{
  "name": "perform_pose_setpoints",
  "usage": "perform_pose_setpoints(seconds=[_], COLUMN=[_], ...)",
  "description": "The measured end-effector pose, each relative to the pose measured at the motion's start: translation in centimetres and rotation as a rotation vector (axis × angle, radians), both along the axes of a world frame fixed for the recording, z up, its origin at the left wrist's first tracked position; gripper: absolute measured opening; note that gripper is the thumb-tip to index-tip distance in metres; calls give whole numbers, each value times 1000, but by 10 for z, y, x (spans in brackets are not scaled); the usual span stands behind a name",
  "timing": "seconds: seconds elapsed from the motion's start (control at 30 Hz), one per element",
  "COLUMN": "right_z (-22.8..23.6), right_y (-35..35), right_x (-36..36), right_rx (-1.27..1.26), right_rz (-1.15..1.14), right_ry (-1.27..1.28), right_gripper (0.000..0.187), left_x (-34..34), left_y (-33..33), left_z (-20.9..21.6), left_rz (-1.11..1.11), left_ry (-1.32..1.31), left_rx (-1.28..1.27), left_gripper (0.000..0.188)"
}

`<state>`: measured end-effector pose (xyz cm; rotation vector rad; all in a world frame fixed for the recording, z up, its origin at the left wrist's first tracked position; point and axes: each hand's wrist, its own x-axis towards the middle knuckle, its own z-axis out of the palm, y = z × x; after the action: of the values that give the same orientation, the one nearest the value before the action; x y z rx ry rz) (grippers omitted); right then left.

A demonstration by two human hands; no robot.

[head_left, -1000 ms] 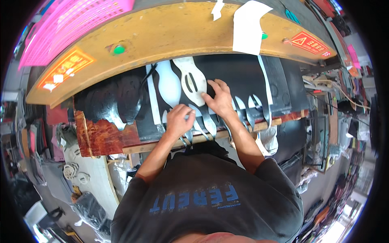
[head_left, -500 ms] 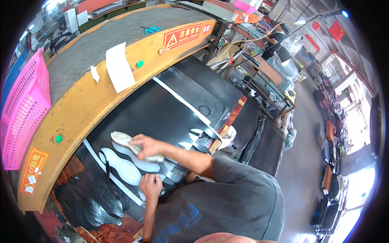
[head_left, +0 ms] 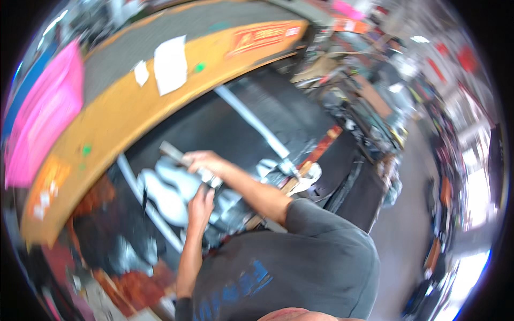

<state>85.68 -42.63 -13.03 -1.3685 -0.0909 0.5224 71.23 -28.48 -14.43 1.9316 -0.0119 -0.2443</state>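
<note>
My right hand (head_left: 206, 162) grips a long, sole-shaped cutting die (head_left: 172, 152), pale and metallic, tilted up on its edge above a black sheet (head_left: 225, 139). Just below the die's near end is my left hand (head_left: 201, 204), fingers curled together; whether they touch the die or pinch something small is blurred. White sole-shaped areas (head_left: 165, 199) show in the black sheet to the left of both hands. A thin dark strip (head_left: 144, 200) lies across the leftmost one.
A yellow press beam (head_left: 112, 123) with green buttons arches beyond the sheet, a pink basket (head_left: 48, 117) at its left. White strips (head_left: 251, 123) cross the sheet. A reddish bar (head_left: 324, 144) lies to the right. Dark and brown scraps (head_left: 134, 283) are piled at lower left.
The die has turned from lying nearly flat to standing on edge in my right hand. My left hand has moved up close to its near end. The whole view has shifted and blurred.
</note>
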Motion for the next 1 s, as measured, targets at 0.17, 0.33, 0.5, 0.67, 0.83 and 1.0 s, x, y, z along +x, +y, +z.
perform_pose_setpoints(seconds=[0.17,0.33,0.5,0.67,0.83,1.0], right_z=[-1,16,19,19,28,34], right_y=[5,3,13,11,-11,-19], right_x=[2,-3,-4,-3,7,9], right_rx=[199,154,142,201,152,103], right_rz=[98,76,130,173,139,114], right_ry=[58,149,118,106,146,118], right_gripper=[58,79,88,80,83,89], left_x=[-15,-81,-160,-168,-152,-46], left_y=[19,158,188,174,171,153], left_z=[-37,-25,-38,-13,37,26], left_rz=[157,927,1098,1084,819,582], left_ry=[-338,118,181,395,245,-554], left_rx=[-30,-304,-368,-363,379,639], left_gripper=[31,38,41,48,48,44])
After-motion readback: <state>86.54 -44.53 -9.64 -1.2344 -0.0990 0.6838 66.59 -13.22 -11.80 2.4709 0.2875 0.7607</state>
